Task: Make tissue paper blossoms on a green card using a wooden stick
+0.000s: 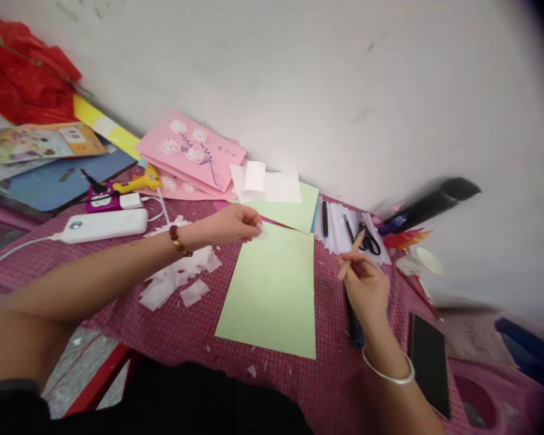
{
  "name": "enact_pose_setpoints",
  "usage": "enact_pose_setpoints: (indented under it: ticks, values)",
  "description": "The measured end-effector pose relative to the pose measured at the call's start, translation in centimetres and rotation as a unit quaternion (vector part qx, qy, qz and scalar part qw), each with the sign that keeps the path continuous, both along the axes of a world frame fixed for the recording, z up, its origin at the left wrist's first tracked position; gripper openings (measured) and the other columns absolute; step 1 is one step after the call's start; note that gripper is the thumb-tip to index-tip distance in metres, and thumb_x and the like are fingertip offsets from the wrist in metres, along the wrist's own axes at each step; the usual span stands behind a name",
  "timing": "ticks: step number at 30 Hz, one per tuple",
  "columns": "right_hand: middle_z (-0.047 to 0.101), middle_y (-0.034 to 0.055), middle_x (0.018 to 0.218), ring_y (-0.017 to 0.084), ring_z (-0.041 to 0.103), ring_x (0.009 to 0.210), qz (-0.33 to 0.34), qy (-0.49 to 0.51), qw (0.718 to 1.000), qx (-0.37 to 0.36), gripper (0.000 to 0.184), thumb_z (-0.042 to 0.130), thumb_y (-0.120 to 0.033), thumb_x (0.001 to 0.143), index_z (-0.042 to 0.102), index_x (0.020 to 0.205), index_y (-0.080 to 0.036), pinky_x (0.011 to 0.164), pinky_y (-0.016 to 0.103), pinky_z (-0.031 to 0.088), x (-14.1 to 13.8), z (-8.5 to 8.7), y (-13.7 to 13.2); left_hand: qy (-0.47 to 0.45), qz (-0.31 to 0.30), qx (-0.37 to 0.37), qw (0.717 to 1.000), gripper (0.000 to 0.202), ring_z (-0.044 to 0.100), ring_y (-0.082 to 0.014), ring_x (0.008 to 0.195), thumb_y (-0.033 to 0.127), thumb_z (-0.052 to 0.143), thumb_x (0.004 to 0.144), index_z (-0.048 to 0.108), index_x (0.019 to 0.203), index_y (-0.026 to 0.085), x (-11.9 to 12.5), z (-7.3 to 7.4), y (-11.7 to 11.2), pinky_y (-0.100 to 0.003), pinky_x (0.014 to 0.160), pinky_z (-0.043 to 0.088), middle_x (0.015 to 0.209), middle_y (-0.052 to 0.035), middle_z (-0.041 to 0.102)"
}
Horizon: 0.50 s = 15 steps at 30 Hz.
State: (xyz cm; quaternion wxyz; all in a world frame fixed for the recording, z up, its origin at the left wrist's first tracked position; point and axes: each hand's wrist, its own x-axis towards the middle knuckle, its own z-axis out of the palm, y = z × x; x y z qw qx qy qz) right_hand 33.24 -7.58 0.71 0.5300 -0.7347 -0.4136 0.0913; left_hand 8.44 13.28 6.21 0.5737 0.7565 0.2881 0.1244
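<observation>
My left hand [238, 222] is closed in a pinch over the top edge of a pale green sheet of paper [272, 290]. A small whitish scrap, seemingly thin paper, shows at its fingertips. To the right of the sheet, my right hand [367, 284] grips a flat wooden stick [352, 255], tilted with its upper end to the right. Loose squares of thin white paper [194, 292] lie in a heap below my left forearm. Behind the sheet, a strip of white paper [286, 186] with a curled end rests on more green paper.
Pink cards with white paper flowers [190, 148] lean at the back wall. A white power bank [106, 225] and a yellow glue gun [140, 180] are at left. Scissors [369, 240] and a marker [325, 219] lie on white strips. A dark phone-like slab [430, 362] is at right.
</observation>
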Motion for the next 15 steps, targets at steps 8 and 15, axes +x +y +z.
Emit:
enact_pose_setpoints:
  ticks: [8,15]
  values:
    - [0.058,-0.0007,0.064,0.011,0.050,0.054,0.019,0.144,0.987,0.069,0.031,0.056,-0.045,0.087,0.069,0.088,-0.018,0.052,0.026,0.043,0.1,0.6,5.5,-0.013,-0.052,-0.051,0.997,0.008,0.055,-0.0082,0.060,0.020,0.060,0.070,0.064,0.074,0.013,10.3,-3.3,1.5,-0.019,0.057,0.045,0.071,-0.0013,0.063]
    - [0.060,-0.0006,0.066,0.010,0.052,0.053,-0.022,0.244,0.959,0.144,0.033,0.055,-0.047,0.087,0.067,0.090,-0.016,0.052,0.024,0.043,0.8,-2.2,8.7,0.014,-0.032,-0.001,0.999,0.006,0.050,-0.0066,0.048,0.019,0.057,0.076,0.060,0.077,0.014,12.8,-6.8,4.0,-0.018,0.047,0.041,0.059,0.0018,0.057]
